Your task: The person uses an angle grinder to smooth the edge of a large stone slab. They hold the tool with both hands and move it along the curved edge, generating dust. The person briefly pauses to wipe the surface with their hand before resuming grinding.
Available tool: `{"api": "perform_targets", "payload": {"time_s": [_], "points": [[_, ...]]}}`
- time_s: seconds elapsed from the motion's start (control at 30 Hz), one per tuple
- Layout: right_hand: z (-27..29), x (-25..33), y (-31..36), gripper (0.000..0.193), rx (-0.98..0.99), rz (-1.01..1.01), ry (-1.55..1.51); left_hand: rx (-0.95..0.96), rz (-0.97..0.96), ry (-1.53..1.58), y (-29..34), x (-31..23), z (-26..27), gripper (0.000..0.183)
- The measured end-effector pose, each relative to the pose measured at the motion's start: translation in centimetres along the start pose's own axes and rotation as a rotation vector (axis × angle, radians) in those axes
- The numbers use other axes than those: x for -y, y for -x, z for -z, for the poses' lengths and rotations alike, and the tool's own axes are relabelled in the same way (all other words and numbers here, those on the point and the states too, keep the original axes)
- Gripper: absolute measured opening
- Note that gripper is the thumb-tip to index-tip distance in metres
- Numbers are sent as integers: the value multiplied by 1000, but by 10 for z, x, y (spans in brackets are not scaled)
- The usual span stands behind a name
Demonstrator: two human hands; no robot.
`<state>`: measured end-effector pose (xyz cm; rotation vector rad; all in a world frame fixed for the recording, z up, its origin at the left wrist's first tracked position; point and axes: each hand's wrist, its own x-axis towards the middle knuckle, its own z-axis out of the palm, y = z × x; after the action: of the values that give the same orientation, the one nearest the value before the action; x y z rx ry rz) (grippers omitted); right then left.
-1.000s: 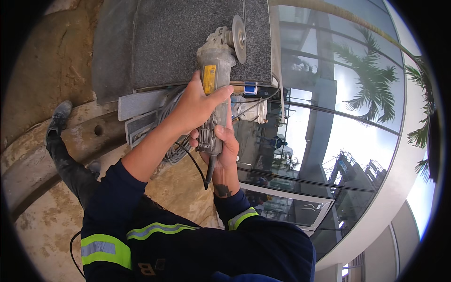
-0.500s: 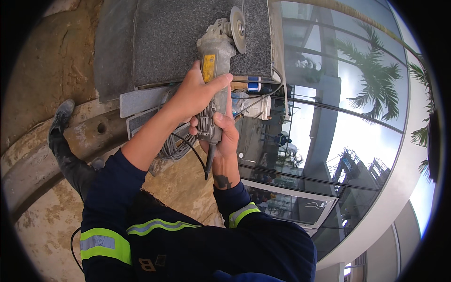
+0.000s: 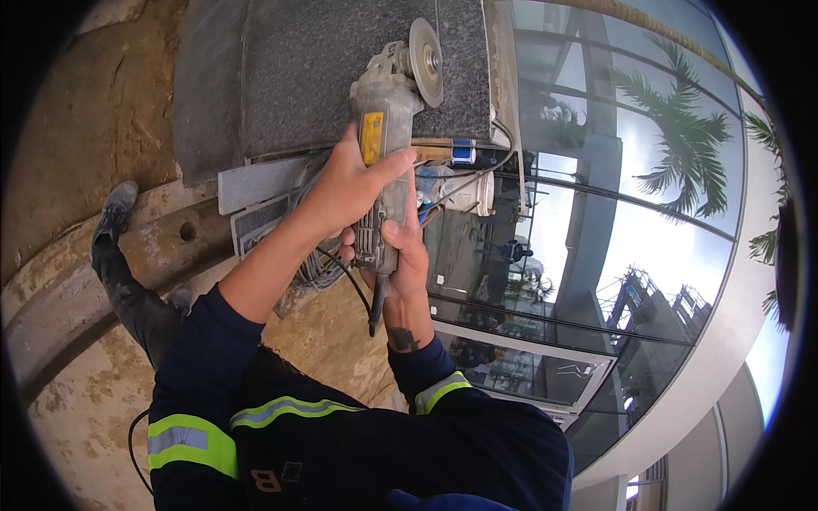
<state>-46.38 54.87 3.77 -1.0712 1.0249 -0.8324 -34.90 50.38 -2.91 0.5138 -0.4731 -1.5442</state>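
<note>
A grey angle grinder (image 3: pixel 390 115) with a yellow label lies in both my hands, its round cutting disc (image 3: pixel 427 63) pointing away from me. My left hand (image 3: pixel 351 183) is wrapped round the middle of its body, thumb across the top. Nearer me, my right hand (image 3: pixel 407 255) grips the rear end, where the black power cord (image 3: pixel 376 307) comes out. The disc stands on edge over a dark speckled stone slab (image 3: pixel 315 77), in line with a thin straight line on the slab. Whether the disc touches the stone, I cannot tell.
Stone strips (image 3: pixel 256 187) and a coil of grey cable (image 3: pixel 311 272) lie below the slab's near edge. A white bucket (image 3: pixel 470 192) stands right of my hands, beside a glass facade (image 3: pixel 588 221). At left, another person's leg (image 3: pixel 128 285) rests near a concrete kerb (image 3: pixel 162 243).
The grinder and both hands have shifted slightly left and toward me. The disc sits a little lower in view, exposing more of the slab's thin line. Both grips are the same.
</note>
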Motion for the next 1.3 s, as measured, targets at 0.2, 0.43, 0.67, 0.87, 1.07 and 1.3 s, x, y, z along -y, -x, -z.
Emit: {"api": "perform_targets", "payload": {"time_s": [0.2,0.43,0.67,0.87,1.07,1.3], "points": [[0,6,-15,98,-17,18,-49,16,35,-38,-19,-3,1,74],[2,7,-16,100,-18,6,-42,26,89,-36,-16,-12,-1,70],[-8,1,17,105,-92,-34,10,27,50,-54,14,0,0,70],[-10,1,26,106,-105,-50,46,45,1,-26,22,4,0,71],[-6,5,8,104,-89,-25,0,22,21,-4,2,1,-2,71],[-3,6,-13,99,-54,26,-21,47,45,-36,-18,-2,1,70]]}}
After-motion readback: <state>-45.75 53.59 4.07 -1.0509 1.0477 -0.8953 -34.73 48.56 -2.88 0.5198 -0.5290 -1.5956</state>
